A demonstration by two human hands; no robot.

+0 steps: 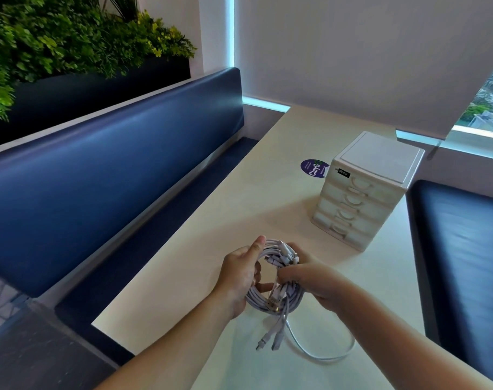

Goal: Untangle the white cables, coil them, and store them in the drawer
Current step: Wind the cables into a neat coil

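- White cables (269,295), gathered into a round coil, are held just over the pale surface (225,220), toward its near end in the head view.
- The left hand (241,277) grips the coil's left side, thumb up over the top.
- The right hand (315,280) pinches the bundle from the right, fingers curled round the strands.
- Several plug ends (267,339) dangle below the coil; one loose strand (325,354) loops on the surface.
- The small white drawer unit (366,192) stands well apart, farther back on the right, drawers all pushed in.
- A round purple sticker (314,169) lies just beside it.
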